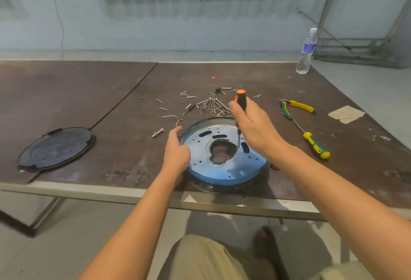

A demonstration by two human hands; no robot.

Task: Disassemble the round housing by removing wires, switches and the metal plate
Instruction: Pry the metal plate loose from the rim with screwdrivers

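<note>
1. The round housing (222, 182) sits on the brown table (89, 93) near its front edge, right in front of the seated person; a shiny metal plate (200, 153) with slots and a large odd-shaped middle hole lies inside it.
2. The left hand (176, 152) curls against the housing's left rim and holds it.
3. The right hand (253, 128) is clamped round a screwdriver (241, 99) with a black and orange handle, held upright; its tip comes down at the right edge of the plate's middle hole; whether it touches the plate I cannot tell.
4. The two hands are apart, one on each side of the housing.
5. Behind the housing lies a scatter of screws (206, 102); a bolt (158, 132) lies just left of the housing.
6. A black round lid (56, 147) lies well off to the left; pliers (295, 107) and a green and yellow screwdriver (315, 145) lie to the right; a water bottle (307, 50) stands at the far right corner.
</note>
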